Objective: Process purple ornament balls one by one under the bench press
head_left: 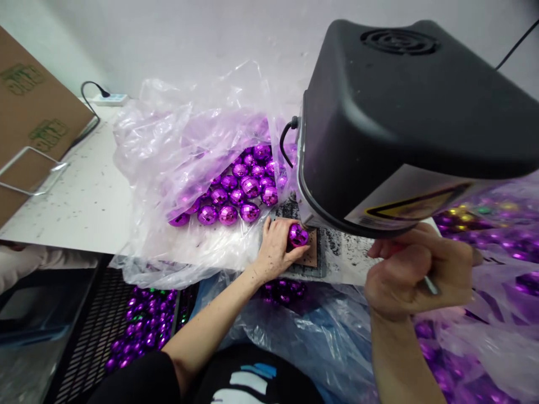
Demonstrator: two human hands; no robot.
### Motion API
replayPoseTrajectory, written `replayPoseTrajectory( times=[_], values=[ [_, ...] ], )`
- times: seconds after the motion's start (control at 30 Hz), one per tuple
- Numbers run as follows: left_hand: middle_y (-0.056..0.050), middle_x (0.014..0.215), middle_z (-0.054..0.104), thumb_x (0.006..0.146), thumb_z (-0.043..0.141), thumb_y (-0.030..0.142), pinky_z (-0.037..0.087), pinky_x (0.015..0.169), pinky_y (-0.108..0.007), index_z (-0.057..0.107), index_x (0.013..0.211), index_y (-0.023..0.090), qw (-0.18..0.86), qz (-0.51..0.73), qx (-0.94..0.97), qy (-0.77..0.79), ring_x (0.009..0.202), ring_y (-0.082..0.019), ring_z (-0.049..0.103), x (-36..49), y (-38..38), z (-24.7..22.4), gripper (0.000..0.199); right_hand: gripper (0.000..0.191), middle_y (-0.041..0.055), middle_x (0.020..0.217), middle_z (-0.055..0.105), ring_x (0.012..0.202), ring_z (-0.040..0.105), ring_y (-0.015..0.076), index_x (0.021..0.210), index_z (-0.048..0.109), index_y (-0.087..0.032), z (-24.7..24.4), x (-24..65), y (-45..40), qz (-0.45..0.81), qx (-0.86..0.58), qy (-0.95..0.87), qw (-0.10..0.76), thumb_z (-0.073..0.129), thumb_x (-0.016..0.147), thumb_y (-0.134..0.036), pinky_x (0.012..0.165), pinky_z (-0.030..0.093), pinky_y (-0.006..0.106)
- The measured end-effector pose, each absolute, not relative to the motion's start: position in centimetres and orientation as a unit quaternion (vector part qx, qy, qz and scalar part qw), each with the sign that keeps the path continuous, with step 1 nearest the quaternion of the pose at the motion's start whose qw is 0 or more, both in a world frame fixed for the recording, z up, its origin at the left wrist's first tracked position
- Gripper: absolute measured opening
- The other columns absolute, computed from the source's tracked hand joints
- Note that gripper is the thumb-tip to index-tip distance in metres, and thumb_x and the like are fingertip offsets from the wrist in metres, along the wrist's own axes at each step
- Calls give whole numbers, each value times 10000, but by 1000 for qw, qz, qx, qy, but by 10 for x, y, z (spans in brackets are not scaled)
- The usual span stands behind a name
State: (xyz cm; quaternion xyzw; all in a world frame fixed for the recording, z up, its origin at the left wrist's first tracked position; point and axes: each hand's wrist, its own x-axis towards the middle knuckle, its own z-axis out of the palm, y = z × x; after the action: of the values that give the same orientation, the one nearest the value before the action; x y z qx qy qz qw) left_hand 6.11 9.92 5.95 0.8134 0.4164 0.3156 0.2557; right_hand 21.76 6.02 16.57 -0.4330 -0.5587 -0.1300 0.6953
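A shiny purple faceted ball (pixel 298 235) sits between the thumb and fingers of my left hand (pixel 278 247), on a brown square pad (pixel 310 255) under the machine. The black-covered machine (pixel 404 112) hides the space above the ball. On the right, my right hand (pixel 421 272) is closed around a handle at the machine's side; a metal end (pixel 432 285) shows by its fingers. More purple balls (pixel 250 187) lie in an open clear plastic bag (pixel 155 151) to the left of the pad.
Below the table edge at the left is a black crate (pixel 90 331) with purple balls. Bags of purple and gold balls (pixel 463 216) are at the right. A cardboard box (pixel 33 112), a metal wire frame (pixel 31 171) and a power strip (pixel 110 100) are at the left.
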Motion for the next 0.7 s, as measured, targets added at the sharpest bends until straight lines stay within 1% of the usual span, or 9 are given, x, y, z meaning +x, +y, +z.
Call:
replayPoseTrajectory(
  times=[0.07,0.2,0.33,0.4,0.5,0.7],
  values=[
    [-67,1191,644,881,680,374,243,1185,-482,521,1227,211,265,315,810,417,1161,-250,559,61,99,60,414,119,-21,547,436,510,469,45,794,604,-94,162,218,63,-143,-416,-560,702,508,851,-135,471,358,184],
    [-74,1196,650,889,663,378,244,1184,-490,525,1228,207,273,314,807,419,1170,-257,558,61,99,60,404,133,-11,525,417,513,474,63,758,615,-96,159,221,63,-149,-414,-563,699,522,841,-142,504,397,221],
    [-95,1197,648,902,632,401,304,1146,-505,557,1217,200,295,309,803,416,1163,-273,564,60,99,59,382,129,4,542,425,541,494,76,800,632,-101,156,224,58,-145,-430,-574,681,524,847,-154,504,370,214],
    [-100,1197,646,904,624,407,339,1122,-501,576,1207,205,307,302,802,413,1161,-277,566,59,99,59,367,168,15,547,425,568,513,82,757,614,-103,154,226,55,-141,-450,-583,662,520,865,-190,500,352,202],
    [-100,1202,641,906,619,402,364,1107,-494,589,1205,212,313,298,802,412,1176,-279,559,59,99,60,355,222,23,566,442,606,535,84,712,579,-102,151,227,53,-139,-463,-592,645,515,883,-229,527,376,199],
    [-96,1188,637,910,616,394,371,1108,-495,595,1185,214,308,292,804,417,1177,-279,553,59,99,64,329,157,27,687,534,620,539,70,880,608,-125,138,226,55,-166,-447,-582,659,509,884,-247,529,397,189]
  ],
)
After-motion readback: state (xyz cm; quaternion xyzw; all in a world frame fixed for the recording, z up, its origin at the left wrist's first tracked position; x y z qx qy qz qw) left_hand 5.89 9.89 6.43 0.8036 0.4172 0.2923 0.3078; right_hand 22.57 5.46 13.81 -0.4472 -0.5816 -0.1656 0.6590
